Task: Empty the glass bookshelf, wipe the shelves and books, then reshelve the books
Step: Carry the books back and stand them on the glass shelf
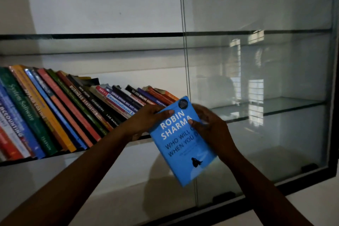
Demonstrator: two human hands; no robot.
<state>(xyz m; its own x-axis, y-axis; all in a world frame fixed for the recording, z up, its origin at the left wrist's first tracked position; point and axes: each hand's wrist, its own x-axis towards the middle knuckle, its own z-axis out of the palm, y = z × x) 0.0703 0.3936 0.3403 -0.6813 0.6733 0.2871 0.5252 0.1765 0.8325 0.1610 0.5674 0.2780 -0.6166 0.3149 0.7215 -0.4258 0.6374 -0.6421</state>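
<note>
Two bare forearms rose from the bottom edge of the frame and met just right of centre, where both hands held a blue book. The left hand gripped its upper left edge, thumb pressed on the front cover by the word "ROBIN" and fingers curled behind. The right hand gripped the right edge, thumb laid on the cover beside "SHARMA", the other fingers wrapped out of sight behind the book.

The book faced the camera with its cover tilted, so the title ran uphill to the right. It hung in front of the middle glass shelf, its top corner just beside the last orange spines; whether it touched them could not be told.

A row of books filled the left half of that shelf, all leaning left. The upper glass shelf crossed the frame above them. A glass door pane with window reflections covered the right side, and a black frame ran along the lower right.
</note>
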